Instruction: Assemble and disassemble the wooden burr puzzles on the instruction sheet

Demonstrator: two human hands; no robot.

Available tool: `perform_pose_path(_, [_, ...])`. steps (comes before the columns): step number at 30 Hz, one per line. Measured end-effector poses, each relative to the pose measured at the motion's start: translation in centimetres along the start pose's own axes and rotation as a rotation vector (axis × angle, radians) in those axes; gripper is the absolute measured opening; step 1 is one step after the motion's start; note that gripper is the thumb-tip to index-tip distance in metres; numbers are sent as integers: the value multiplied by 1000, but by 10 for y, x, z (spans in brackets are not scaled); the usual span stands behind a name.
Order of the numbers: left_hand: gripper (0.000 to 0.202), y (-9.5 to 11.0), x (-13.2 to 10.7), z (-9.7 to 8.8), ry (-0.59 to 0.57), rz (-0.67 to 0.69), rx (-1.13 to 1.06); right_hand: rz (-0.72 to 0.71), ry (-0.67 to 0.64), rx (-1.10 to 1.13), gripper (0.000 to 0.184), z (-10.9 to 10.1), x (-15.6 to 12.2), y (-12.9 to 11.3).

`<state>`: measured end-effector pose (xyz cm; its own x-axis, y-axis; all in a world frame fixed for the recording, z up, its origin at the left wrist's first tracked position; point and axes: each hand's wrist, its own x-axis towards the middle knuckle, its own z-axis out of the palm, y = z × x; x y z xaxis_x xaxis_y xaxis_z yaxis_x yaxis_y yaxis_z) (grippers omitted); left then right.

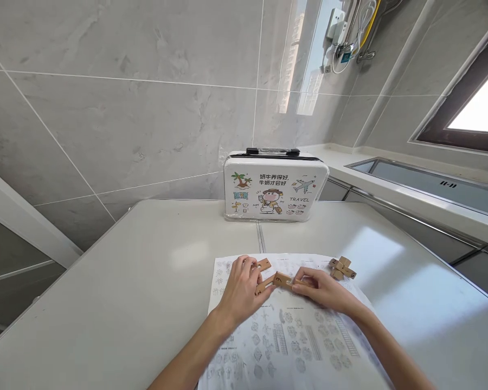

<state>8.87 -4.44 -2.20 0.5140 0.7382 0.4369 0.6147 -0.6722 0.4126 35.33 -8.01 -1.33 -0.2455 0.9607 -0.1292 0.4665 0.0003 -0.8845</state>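
My left hand (242, 287) is closed around two notched wooden puzzle pieces; the upper wooden piece (264, 264) and the lower wooden piece (265, 285) stick out past the fingers, each with a dark number. Between thumb and fingers of my right hand (320, 287) is another notched wooden piece (282, 279) with a number on its end. Its left end meets the lower piece in my left hand, or nearly so; I cannot tell if they touch. Both hands are over a printed sheet (284, 336) with rows of small puzzle drawings.
Right of my right hand, several numbered wooden pieces (342, 268) sit crossed together at the sheet's edge. A white cartoon-printed case (274, 189) stands upright at the back of the white table (126, 281), before a tiled wall. A sink (435, 184) lies at the right.
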Motion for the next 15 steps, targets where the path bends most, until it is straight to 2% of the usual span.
perform_pose_path(4, [19,4,1,-1,-4,61,-19,10,-6,308,49,1,11,-4])
perform_pose_path(6, [16,6,3,-2,8,40,-53,-23,-1,433,48,3,20,-8])
perform_pose_path(9, [23,7,6,-5,36,-120,-147,-66,-16,629,48,8,32,-15])
perform_pose_path(12, [30,5,8,-6,32,-318,-339,-68,-53,774,48,17,39,-15])
perform_pose_path(15, [35,2,10,-5,61,-421,-524,-48,-99,840,44,26,40,-12])
